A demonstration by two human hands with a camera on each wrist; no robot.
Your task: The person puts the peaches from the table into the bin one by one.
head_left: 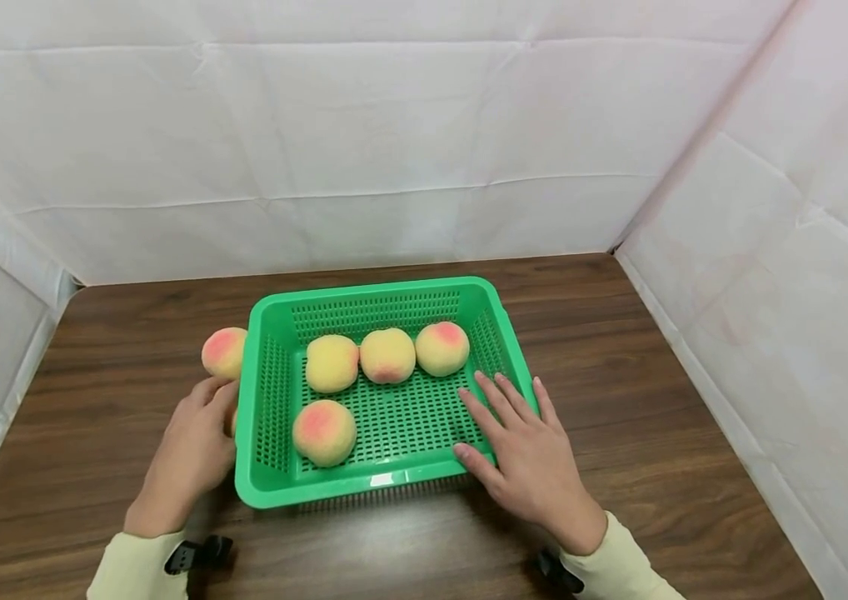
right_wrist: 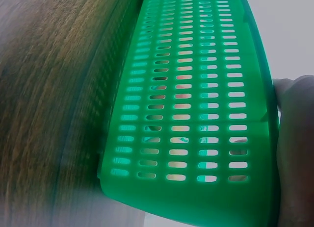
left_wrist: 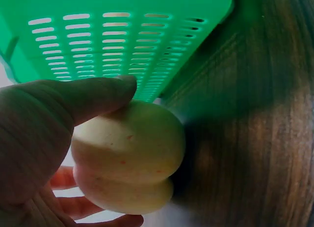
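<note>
A green plastic basket point(head_left: 416, 477) with slotted walls stands on the table and holds several yellow peaches with pink blush, one peach point(head_left: 324, 432) at the front left and a row behind it. Beside the basket's left wall my left hand point(head_left: 195, 446) grips a peach point(left_wrist: 130, 148), its thumb on top and fingers curled below; the head view mostly hides that fruit. Just beyond those fingers another peach point(head_left: 224, 352) lies outside the basket. My right hand point(head_left: 529, 458) rests over the basket's front right corner, fingers extended and spread across the rim.
The dark wood-grain table point(head_left: 664, 433) extends on both sides of the basket. White sheeting point(head_left: 364, 133) hangs behind the table and along its left and right sides.
</note>
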